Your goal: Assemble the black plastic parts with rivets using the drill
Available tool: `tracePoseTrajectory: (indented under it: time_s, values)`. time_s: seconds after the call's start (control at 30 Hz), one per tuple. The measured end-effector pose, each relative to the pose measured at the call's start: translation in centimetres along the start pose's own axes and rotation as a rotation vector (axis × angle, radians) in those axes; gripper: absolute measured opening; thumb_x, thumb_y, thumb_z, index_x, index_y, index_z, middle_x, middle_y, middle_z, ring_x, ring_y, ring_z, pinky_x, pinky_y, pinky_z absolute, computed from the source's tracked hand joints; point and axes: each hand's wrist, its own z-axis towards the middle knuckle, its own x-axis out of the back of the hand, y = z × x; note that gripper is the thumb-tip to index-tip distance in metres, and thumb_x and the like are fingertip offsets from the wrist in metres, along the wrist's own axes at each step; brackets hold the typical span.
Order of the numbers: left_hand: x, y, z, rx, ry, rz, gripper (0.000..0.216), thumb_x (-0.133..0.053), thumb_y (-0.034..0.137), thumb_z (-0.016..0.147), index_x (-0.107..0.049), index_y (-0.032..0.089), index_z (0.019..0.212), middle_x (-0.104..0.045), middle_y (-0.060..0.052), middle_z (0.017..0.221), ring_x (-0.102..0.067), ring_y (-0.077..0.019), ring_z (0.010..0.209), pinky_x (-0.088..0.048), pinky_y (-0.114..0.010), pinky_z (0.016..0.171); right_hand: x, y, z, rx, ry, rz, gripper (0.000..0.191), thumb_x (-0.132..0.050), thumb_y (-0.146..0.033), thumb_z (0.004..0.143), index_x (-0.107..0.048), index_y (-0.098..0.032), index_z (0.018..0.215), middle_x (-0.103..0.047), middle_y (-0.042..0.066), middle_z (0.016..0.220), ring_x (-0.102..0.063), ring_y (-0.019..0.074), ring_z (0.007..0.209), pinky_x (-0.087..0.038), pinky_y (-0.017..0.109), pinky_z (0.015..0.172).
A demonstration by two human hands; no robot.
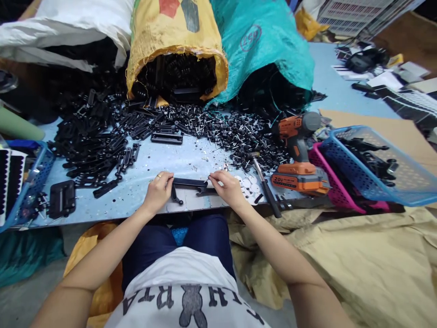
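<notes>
My left hand (160, 189) is closed on the left end of a long black plastic bracket (189, 182), which lies level at the table's front edge. A short black arm with a round end hangs down from it. My right hand (227, 187) pinches a small screw (206, 181) at the bracket's right part; its shiny shank shows, while the fingertips cover the rest. Below that hand, a grey hooked end like a wrench (201, 190) is partly visible. Behind both hands spread heaps of black-headed screws (218, 125) and black plastic strips (92, 141).
A hammer (266, 184) and an orange cordless drill (297, 155) are on the right, beside blue (406, 182) and pink (336, 189) baskets. White, yellow (177, 34) and teal (262, 41) sacks line the back. A black rectangular part (62, 199) lies at left, near another blue basket.
</notes>
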Motion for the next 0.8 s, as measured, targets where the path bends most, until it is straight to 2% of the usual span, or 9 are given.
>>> tracePoseTrajectory:
  time_s: [0.1, 0.23, 0.43, 0.63, 0.73, 0.8]
  values:
    - [-0.1, 0.0, -0.2, -0.107, 0.002, 0.07, 0.016, -0.046, 0.017, 0.088, -0.058, 0.015, 0.096, -0.066, -0.008, 0.092, -0.064, -0.0181, 0.089, -0.052, -0.031, 0.078, 0.3, 0.0, -0.5, 0.095, 0.018, -0.1, 0.017, -0.047, -0.024, 0.09, -0.063, -0.017, 0.089, -0.066, 0.007, 0.088, -0.062, 0.0146, 0.08, -0.049, 0.024, 0.068]
    - [-0.8, -0.3, -0.5, -0.206, -0.006, 0.122, 0.02, -0.042, 0.015, 0.089, -0.058, 0.015, 0.102, -0.067, -0.01, 0.099, -0.063, -0.019, 0.097, -0.051, -0.032, 0.085, 0.3, -0.1, -0.6, 0.219, -0.007, -0.193, 0.017, -0.047, -0.021, 0.09, -0.063, -0.018, 0.095, -0.067, 0.007, 0.091, -0.063, 0.0136, 0.076, -0.05, 0.023, 0.065]
    - [-0.6, -1.0, -0.6, -0.189, -0.022, 0.094, 0.021, -0.041, 0.019, 0.091, -0.057, 0.017, 0.105, -0.066, -0.008, 0.101, -0.063, -0.017, 0.097, -0.052, -0.03, 0.085, 0.4, -0.4, -0.5, 0.299, 0.033, -0.263, 0.019, -0.046, -0.018, 0.09, -0.064, -0.017, 0.095, -0.068, 0.007, 0.089, -0.065, 0.0131, 0.076, -0.051, 0.022, 0.066]
    - [-0.7, -0.5, -0.3, -0.181, -0.046, 0.095, 0.021, -0.041, 0.02, 0.091, -0.057, 0.017, 0.104, -0.067, -0.008, 0.097, -0.062, -0.0171, 0.094, -0.05, -0.031, 0.084, 0.0, 0.7, -1.2, 0.342, -0.013, -0.27, 0.018, -0.048, -0.016, 0.09, -0.064, -0.016, 0.097, -0.069, 0.006, 0.093, -0.064, 0.0133, 0.08, -0.049, 0.023, 0.069]
    - [-0.3, -0.2, -0.1, -0.184, -0.031, 0.104, 0.023, -0.045, 0.024, 0.089, -0.056, 0.016, 0.108, -0.065, -0.01, 0.104, -0.06, -0.0188, 0.101, -0.047, -0.032, 0.088, -0.3, 1.1, -1.4, 0.388, -0.059, -0.243, 0.02, -0.045, -0.015, 0.091, -0.063, -0.016, 0.1, -0.068, 0.007, 0.096, -0.062, 0.0136, 0.086, -0.047, 0.027, 0.079]
    - [0.4, -0.2, -0.3, -0.102, 0.012, 0.131, 0.027, -0.048, 0.031, 0.088, -0.056, 0.015, 0.108, -0.064, -0.011, 0.105, -0.059, -0.0203, 0.103, -0.045, -0.033, 0.088, -0.4, 0.5, -1.3, 0.366, -0.076, -0.249, 0.02, -0.046, -0.019, 0.092, -0.062, -0.017, 0.104, -0.067, 0.007, 0.1, -0.06, 0.0146, 0.091, -0.041, 0.032, 0.088]
